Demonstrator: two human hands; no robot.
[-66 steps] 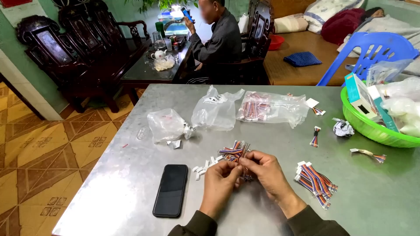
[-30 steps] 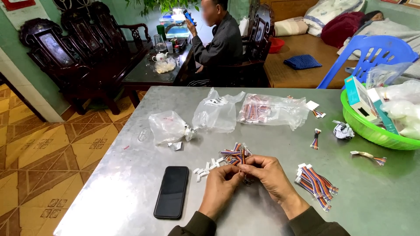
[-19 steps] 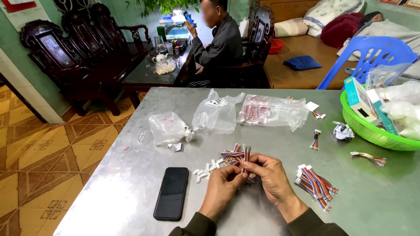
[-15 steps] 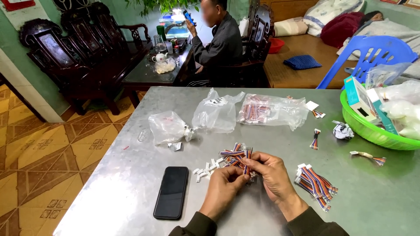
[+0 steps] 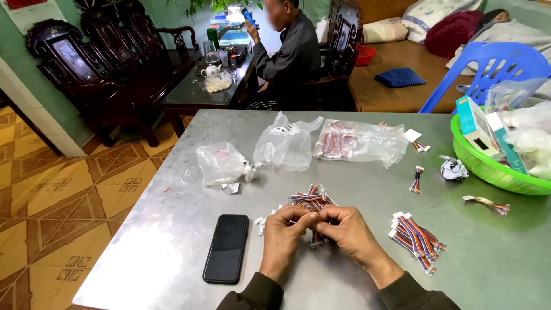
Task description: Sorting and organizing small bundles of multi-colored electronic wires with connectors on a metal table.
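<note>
Both hands meet over the near middle of the grey metal table (image 5: 488, 252). Left hand (image 5: 284, 235) and right hand (image 5: 347, 229) are curled, fingertips pressed together around a small bundle of striped wires (image 5: 310, 202) with white plugs; the wire ends fan out just above the knuckles. Both grips are closed tight on the bundle; exactly which fingers pinch it cannot be told. A black phone (image 5: 227, 248) lies face up, left of the left hand, near but apart. A finished-looking pile of striped wires (image 5: 416, 235) lies right of the right hand. Farther back: three clear plastic bags (image 5: 287, 146), side by side. A green basket (image 5: 488, 169) with boxes sits at the right edge. Beyond the table, a seated person (image 5: 290, 51) holds a device up.
</note>
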